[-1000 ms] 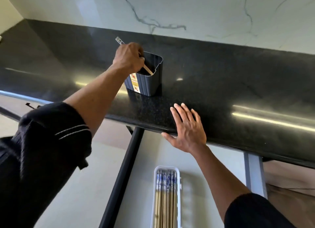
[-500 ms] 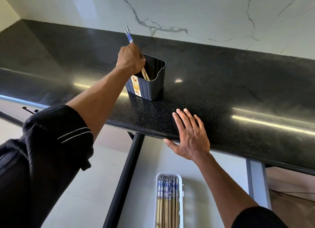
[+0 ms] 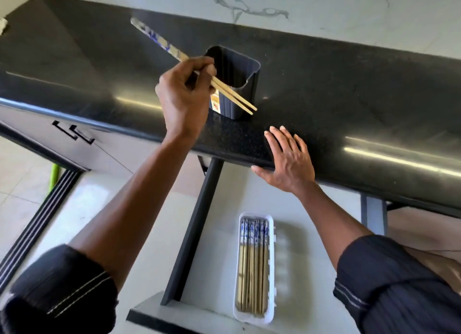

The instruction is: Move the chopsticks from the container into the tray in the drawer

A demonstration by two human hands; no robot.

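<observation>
My left hand [image 3: 183, 94] pinches a pair of wooden chopsticks [image 3: 232, 96] with blue-patterned tops. They are clear of the black container [image 3: 239, 84] and slant across its front, tips pointing down to the right. The container stands on the black countertop [image 3: 349, 96], and I cannot see anything inside it. My right hand [image 3: 287, 159] rests flat on the counter's front edge, fingers spread. Below, in the open drawer [image 3: 219, 233], a white tray [image 3: 270, 271] holds several chopsticks lying side by side.
A black divider bar [image 3: 197, 221] runs along the drawer left of the tray. Closed cabinet fronts with black handles [image 3: 74, 134] sit at the left. A marble wall [image 3: 274, 9] backs the counter. Tiled floor and a green object [image 3: 53, 176] lie at lower left.
My left hand has lifted the chopsticks out of the container and drawn them toward me, tilting them. The right hand stays on the counter edge. The view has dipped toward the drawer.
</observation>
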